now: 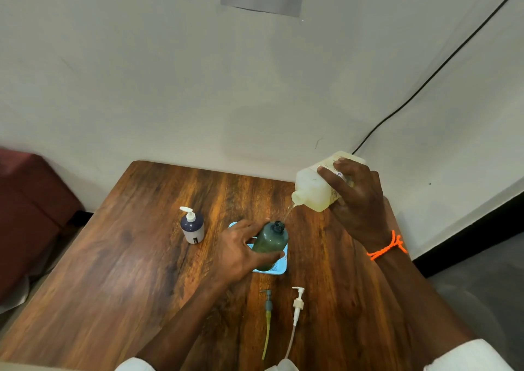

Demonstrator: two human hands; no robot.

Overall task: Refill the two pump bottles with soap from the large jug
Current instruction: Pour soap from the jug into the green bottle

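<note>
Two pumps lie low in the frame, a green pump (268,302) and a white pump (298,304), side by side on the table (119,257). Just above, at centre, the left hand (241,250) curls its fingers round the green bottle (270,246), tilted over a blue tray (279,270). One capped bottle (192,226) stands left of centre. Upper right, the right hand (355,197) grips the jug (317,186), fingers spread across its side, pouring a thin stream. Soap probably makes both slick; the jug looks heavy, best held round its body.
</note>
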